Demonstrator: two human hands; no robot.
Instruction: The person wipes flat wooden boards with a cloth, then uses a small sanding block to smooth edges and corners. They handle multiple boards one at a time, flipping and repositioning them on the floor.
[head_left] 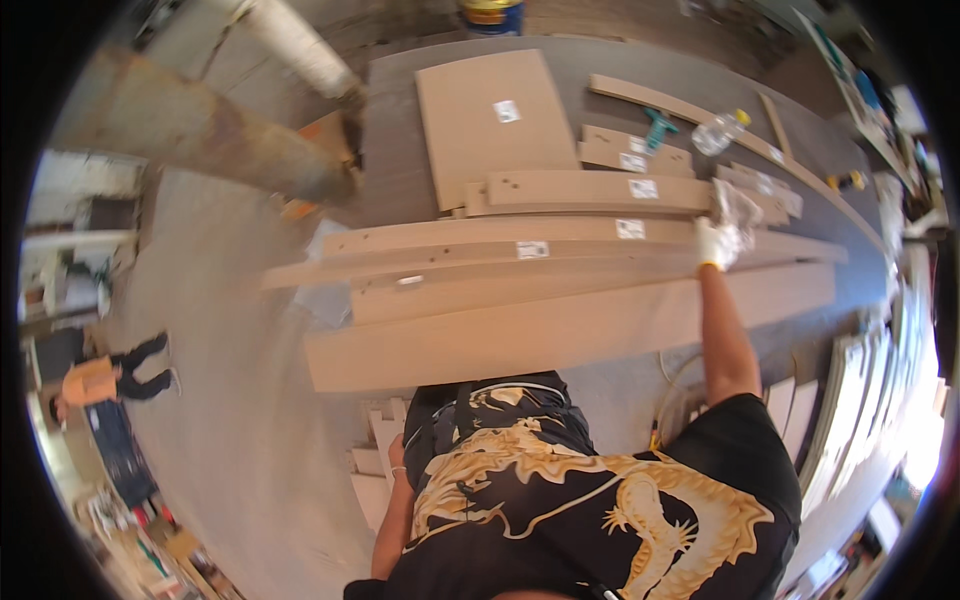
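My right hand (711,243), in a white glove, reaches over the right part of the long tan boards. It is closed on a crumpled whitish rag (738,208), which lies against the boards; the fingers are partly lost in it. Beneath and beside it run a long narrow board (590,231) with a white label and a shorter board (590,190) with small dark holes. Nearest my body lies a wide plain board (520,335). My left hand (397,452) hangs low beside my body, its fingers mostly hidden.
A dark grey table (395,120) bears a large labelled panel (495,125), a teal tool (657,130), a clear bottle (718,133) with a yellow cap and a curved strip (690,112). A thick rusty post (200,125) stands left. Another person (110,378) is farther left.
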